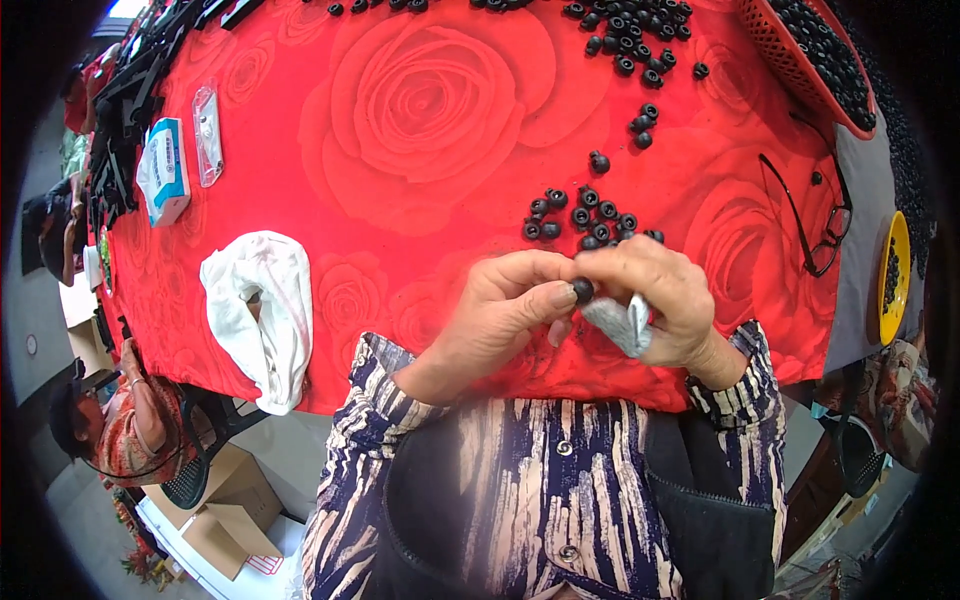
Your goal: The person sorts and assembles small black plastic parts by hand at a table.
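Note:
A small round black part is pinched between the thumb and fingers of my left hand, just above the table's near edge. Close against it, my right hand is curled shut, its fingertips meeting those of the left. Grey fabric with a whitish edge covers what looks like the right thumb. Whatever lies inside the right fingers is hidden. Just beyond both hands sits a loose group of similar black parts, some showing a hole.
A red rose-patterned cloth covers the table. More black parts lie at the back, beside a filled red basket. Glasses and a yellow dish are rightward. White cloth and a tissue box lie left. People sit on both sides.

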Tool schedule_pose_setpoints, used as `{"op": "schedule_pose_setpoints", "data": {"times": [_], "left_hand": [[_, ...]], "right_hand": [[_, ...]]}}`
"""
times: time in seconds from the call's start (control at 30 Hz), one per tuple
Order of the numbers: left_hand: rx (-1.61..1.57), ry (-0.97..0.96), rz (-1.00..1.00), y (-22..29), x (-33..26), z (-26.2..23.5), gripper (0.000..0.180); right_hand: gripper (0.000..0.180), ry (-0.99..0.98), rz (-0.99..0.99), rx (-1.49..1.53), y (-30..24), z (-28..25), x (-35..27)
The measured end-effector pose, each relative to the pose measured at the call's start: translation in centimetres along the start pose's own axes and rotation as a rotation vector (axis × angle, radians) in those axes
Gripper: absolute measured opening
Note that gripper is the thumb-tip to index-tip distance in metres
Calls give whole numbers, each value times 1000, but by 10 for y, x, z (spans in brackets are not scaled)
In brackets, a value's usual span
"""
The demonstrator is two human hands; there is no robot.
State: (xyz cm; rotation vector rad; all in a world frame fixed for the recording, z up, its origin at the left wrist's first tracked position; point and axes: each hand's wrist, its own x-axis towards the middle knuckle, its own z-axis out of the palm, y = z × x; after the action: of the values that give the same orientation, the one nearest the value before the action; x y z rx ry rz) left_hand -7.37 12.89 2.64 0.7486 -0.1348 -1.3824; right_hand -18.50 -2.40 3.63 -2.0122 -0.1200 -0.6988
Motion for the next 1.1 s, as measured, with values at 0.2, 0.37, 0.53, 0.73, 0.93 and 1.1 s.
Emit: {"op": "schedule_pose_setpoints", "data": {"times": [0.2, 0.37, 0.53, 0.73, 0.93, 1.1], "left_hand": [[-57, -51, -2, 0, 2, -4, 20], [-49, -35, 8, 1, -1, -1, 21], [-64, -46, 4, -1, 2, -3, 20], [-27, -33, 17, -2, 2, 0, 19], [-17, -34, 13, -2, 2, 0, 19], [-7, -43, 7, -3, 2, -2, 19]], "right_hand": [[50, -57, 237, 267, 3, -12, -3], [35, -173, 242, 139, -2, -15, 3], [27, -123, 238, 56, 2, -11, 3], [23, -109, 235, 11, 2, -9, 3], [25, -117, 239, -10, 0, -10, 2], [25, -102, 241, -32, 2, -8, 1]]}}
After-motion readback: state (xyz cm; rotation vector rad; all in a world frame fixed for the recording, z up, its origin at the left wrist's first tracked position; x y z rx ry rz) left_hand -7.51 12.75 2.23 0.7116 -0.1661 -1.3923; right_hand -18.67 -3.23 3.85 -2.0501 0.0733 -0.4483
